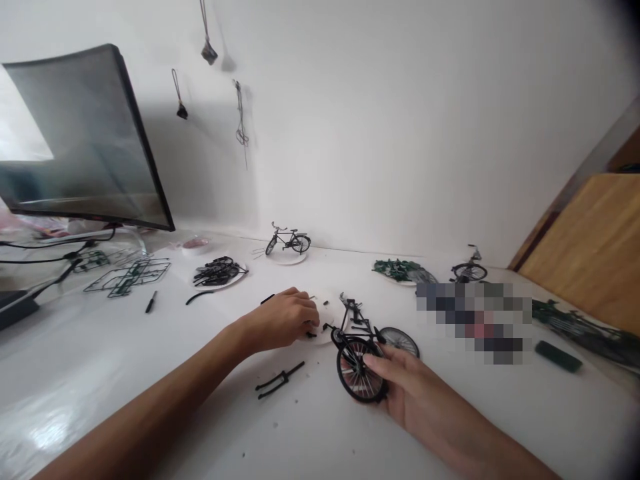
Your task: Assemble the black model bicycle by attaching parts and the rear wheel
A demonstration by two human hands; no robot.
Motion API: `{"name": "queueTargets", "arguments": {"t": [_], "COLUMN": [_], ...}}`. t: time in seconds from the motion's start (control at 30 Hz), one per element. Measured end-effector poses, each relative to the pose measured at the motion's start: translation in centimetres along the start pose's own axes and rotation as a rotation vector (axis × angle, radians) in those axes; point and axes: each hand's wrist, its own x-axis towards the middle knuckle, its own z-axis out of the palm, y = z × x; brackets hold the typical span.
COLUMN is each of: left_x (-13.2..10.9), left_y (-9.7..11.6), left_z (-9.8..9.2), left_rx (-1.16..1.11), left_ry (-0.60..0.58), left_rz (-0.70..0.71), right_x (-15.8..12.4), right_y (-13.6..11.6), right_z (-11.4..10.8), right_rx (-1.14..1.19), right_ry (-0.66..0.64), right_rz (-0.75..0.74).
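My right hand (407, 387) grips a partly built black model bicycle (357, 347) by its front wheel (355, 370), which has red-accented spokes. My left hand (280, 321) is curled just left of the bicycle, above a small white plate (325, 337) holding tiny black parts. Its fingers hide whatever lies under them, so I cannot tell whether they pinch a part. A black model bicycle fork (279, 380) lies on the white table (125, 373) below my left hand.
A finished model bicycle (289, 241) stands on a white plate at the back, and another (470, 268) stands to the right. Green parts sprues (127, 278), a plate of black parts (217, 272) and a curved monitor (85, 140) are at back left. A pixelated patch (473, 323) hides part of the right side.
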Motion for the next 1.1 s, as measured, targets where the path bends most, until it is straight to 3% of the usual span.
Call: {"name": "queueTargets", "arguments": {"t": [0.53,0.67,1.1], "left_x": [1.1,1.0,-0.1], "left_y": [0.1,0.0,-1.4], "left_z": [1.6,1.3,-0.1], "left_rx": [0.091,0.126,0.095], "left_ry": [0.086,0.052,0.066], "left_rz": [0.062,0.104,0.003], "right_x": [-0.1,-0.2,0.2], "right_y": [0.1,0.1,0.2], "right_z": [0.1,0.3,-0.7], "right_rx": [-0.018,-0.027,-0.039], "right_ry": [-0.003,0.006,-0.003], "right_rz": [0.018,0.012,0.042]}}
